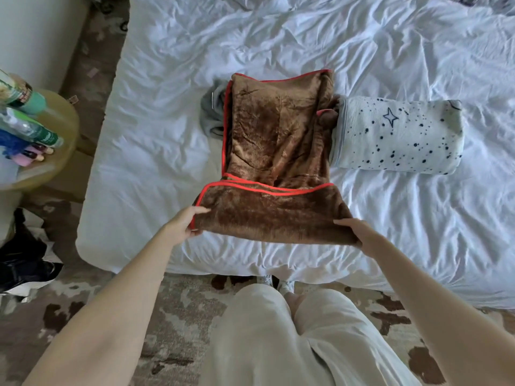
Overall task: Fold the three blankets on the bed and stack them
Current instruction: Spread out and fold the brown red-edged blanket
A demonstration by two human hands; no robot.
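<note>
As the person stands at the edge of the bed (pixel 156 135), both hands are on the brown fleece blanket (pixel 274 140), which lies lengthwise across the rumpled white sheet. Its near end is doubled back over itself, and the red trim (pixel 267 189) runs across the middle of the cloth. The left hand (pixel 185 222) pinches the left corner of that fold, thumb on top and fingers curled beneath. The right hand (pixel 359 231) grips the right corner the same way, its fingers tucked under the fleece.

Over on the far left side of the brown one, a grey blanket (pixel 213 112) pokes out from underneath, bunched and mostly covered. To the right sits a pale blanket with dark speckles and a drawn star (pixel 398 135), already folded into a thick block, its left end touching the brown blanket's edge.

Left of the bed, a round tan side table (pixel 64 129) carries a cluster of bottles (pixel 30 126), and a dark heap (pixel 19 254) lies on the floor below it. Light trousers (pixel 267 344) and a brown-and-cream patterned rug (pixel 172 316) fill the foreground.
</note>
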